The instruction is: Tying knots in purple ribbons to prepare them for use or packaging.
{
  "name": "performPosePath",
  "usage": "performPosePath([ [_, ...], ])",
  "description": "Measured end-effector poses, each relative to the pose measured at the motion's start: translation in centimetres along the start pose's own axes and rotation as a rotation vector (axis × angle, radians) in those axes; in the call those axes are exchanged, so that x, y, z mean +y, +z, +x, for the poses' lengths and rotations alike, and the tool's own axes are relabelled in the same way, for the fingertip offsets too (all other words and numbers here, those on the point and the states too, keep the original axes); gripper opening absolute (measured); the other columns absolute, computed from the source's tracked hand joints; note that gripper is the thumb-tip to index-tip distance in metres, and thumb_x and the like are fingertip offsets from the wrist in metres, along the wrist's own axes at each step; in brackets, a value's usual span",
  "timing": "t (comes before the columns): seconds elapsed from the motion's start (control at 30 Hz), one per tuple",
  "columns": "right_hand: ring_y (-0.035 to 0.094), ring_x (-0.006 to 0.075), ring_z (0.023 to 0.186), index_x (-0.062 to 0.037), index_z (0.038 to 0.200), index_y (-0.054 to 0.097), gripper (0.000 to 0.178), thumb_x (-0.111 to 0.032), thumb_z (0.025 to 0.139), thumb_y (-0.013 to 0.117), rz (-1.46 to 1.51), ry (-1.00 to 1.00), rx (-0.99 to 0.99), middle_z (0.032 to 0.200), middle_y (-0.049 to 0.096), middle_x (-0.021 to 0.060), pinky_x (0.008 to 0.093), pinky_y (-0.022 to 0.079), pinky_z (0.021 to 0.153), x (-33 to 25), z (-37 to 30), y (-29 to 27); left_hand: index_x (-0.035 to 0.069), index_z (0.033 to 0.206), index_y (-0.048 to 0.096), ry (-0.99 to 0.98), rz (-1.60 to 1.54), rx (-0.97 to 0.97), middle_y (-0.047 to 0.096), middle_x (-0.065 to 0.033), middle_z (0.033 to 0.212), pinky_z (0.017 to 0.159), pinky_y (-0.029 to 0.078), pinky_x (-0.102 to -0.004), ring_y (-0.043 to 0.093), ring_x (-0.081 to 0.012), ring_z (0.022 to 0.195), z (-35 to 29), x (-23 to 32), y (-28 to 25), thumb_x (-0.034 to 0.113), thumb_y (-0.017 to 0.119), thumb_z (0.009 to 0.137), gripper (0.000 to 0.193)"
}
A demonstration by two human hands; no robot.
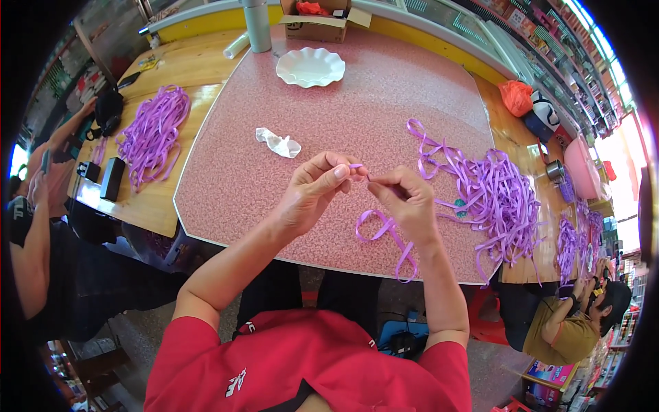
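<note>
Both my hands meet over the front middle of the pink speckled table (226,185). My left hand (319,180) pinches the end of a purple ribbon (355,165) between thumb and fingers. Beside it, my right hand (406,199) is closed in a pinch on the same ribbon, close to the left fingertips. A looped length of purple ribbon (374,230) lies on the table below my hands, running under my right wrist. To the right spreads a large tangled pile of purple ribbons (504,202). A crumpled white tissue (278,143) lies beyond my left hand.
A white scalloped dish (310,67), a pale green bottle (257,26) and a cardboard box (316,27) stand at the far side. More purple ribbons (156,130) lie on the wooden table at left. One person sits left; another person (566,319) works at right.
</note>
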State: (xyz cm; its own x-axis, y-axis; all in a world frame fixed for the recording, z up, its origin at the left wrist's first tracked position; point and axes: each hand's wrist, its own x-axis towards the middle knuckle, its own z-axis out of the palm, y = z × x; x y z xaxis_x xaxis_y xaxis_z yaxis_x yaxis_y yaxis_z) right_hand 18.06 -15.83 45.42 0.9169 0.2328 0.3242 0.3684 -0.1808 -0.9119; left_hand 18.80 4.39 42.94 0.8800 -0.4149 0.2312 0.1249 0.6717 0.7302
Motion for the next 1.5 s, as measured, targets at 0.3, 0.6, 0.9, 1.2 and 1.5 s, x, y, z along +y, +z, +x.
performPosePath([
  [0.3, 0.048, 0.0038, 0.064, -0.0023, 0.090, 0.072, 0.009, -0.011, 0.092, 0.070, 0.004, 0.024, 0.095, 0.074, 0.056, -0.0040, 0.0199, 0.034, 0.055, 1.6, -0.8, 1.5, 0.006, 0.093, 0.063, 0.758, 1.527, -0.076, 0.067, -0.0058, 0.101, 0.084, 0.045, -0.0352, 0.061, -0.0230, 0.100, 0.6, -0.1, -0.5, 0.010, 0.072, 0.082, 0.015],
  [0.6, 0.043, 0.0014, 0.059, -0.0059, 0.084, 0.074, 0.022, -0.027, 0.086, 0.078, 0.387, 0.561, 0.011, 0.068, 0.059, -0.0066, 0.0208, 0.031, 0.051, 1.0, -0.5, 0.9, 0.010, 0.094, 0.056, 0.738, 1.712, -0.392, 0.059, -0.0041, 0.104, 0.090, 0.042, -0.0429, 0.057, -0.0245, 0.107, 1.0, 2.1, -0.1, 0.009, 0.069, 0.078, 0.020],
  [0.9, 0.041, -0.0005, 0.054, -0.0065, 0.089, 0.073, 0.011, -0.018, 0.089, 0.074, 0.471, 0.542, 0.064, 0.070, 0.060, -0.0058, 0.0195, 0.028, 0.045, 1.4, -0.4, 2.1, 0.010, 0.096, 0.057, 0.598, 1.501, -0.084, 0.057, -0.0099, 0.101, 0.088, 0.044, -0.0397, 0.057, -0.0275, 0.101, 0.2, 0.8, -0.2, 0.009, 0.067, 0.087, 0.014],
  [1.2, 0.039, 0.0019, 0.056, -0.0078, 0.090, 0.067, 0.001, -0.008, 0.089, 0.067, 0.653, 0.297, 0.168, 0.072, 0.053, -0.0060, 0.0194, 0.028, 0.047, 0.5, -0.3, 3.6, 0.009, 0.102, 0.059, -0.195, 0.007, 0.068, 0.062, -0.0027, 0.104, 0.092, 0.047, -0.0337, 0.059, -0.0131, 0.100, 0.3, -0.6, -0.1, 0.022, 0.057, 0.101, 0.014],
  [1.5, 0.062, 0.0190, 0.066, -0.0111, 0.092, 0.068, 0.026, 0.001, 0.070, 0.075, -0.627, -0.652, -0.061, 0.083, 0.059, 0.0034, 0.0306, 0.049, 0.052, 1.0, 0.4, 0.5, 0.007, 0.100, 0.065, -0.433, 0.123, 0.141, 0.067, -0.0025, 0.096, 0.085, 0.053, -0.0322, 0.064, -0.0125, 0.090, 0.8, -0.2, -1.9, 0.023, 0.062, 0.097, 0.017],
])
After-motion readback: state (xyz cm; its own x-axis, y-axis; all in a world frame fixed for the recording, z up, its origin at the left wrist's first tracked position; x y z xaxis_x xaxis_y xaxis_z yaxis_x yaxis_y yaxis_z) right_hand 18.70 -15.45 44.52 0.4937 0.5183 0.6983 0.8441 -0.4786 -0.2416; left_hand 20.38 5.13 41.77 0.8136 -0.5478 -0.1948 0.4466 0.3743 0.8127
